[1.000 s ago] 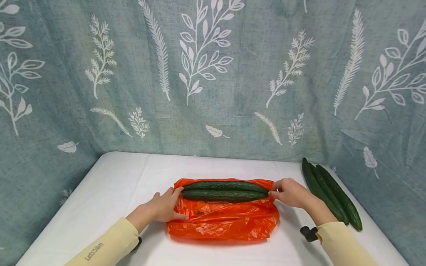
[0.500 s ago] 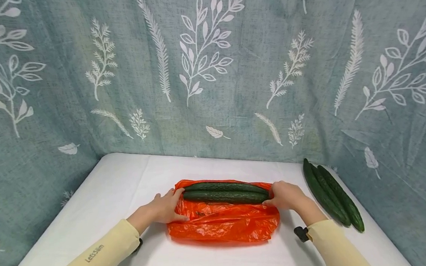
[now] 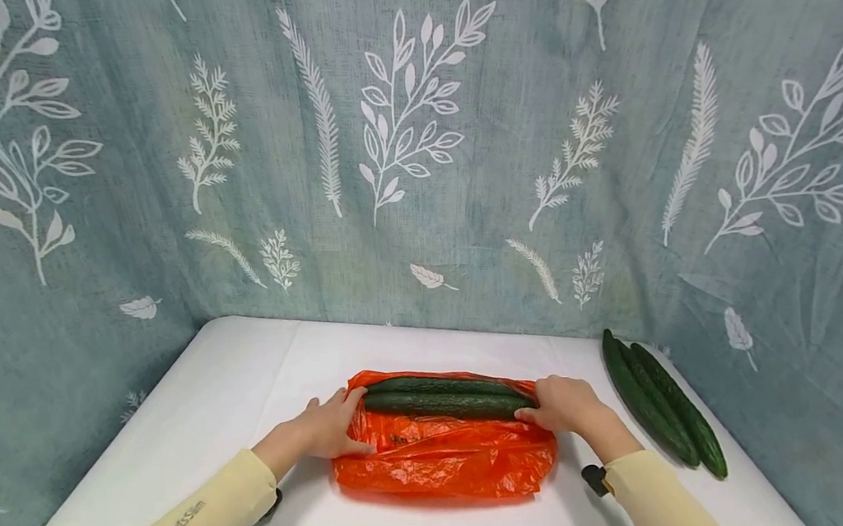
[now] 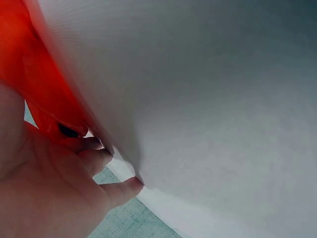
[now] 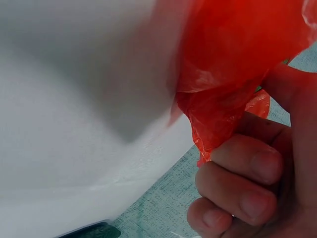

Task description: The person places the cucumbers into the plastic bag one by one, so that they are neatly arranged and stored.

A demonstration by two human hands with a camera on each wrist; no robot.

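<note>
Orange-red crinkled plastic bag [image 3: 446, 476] lay mid-table on a white-covered table [image 3: 252, 375]; used as landmark. Two long dark-green cucumbers [image 3: 440, 403] lay side by side in the far part of the bag, lengthwise, film showing behind them and at both ends, most of the film on the near side. Left hand [image 3: 330, 427] was at the bag's left end, fingers spread and loosely straight, thumb on the film, no firm grip visible. Right hand [image 3: 570, 406] was at the bag's right end, thumb over the cucumbers' tips, fingers curled, film pinched between thumb and forefinger; whether it also gripped the cucumbers, couldn't tell. Step in hand, judged: settling the pair in the bag from both ends. Doing it well probably meant keeping the cucumbers parallel and flat, letting the left hand steady its end without dragging, tucking the right tips under the film gently, and not pulling thin plastic hard against bumpy skin or it might tear. Looks: cucumbers bumpy-skinned, slightly curved, glossy; bag thin, wrinkled, shiny on its near side, dark print on the film too small to read. More dark-green cucumbers [image 3: 659, 409], apparently three, lay bunched well to the right of the bag, out of both hands. Blue-green leaf-print curtain [image 3: 464, 235] hung beyond the bag.
</note>
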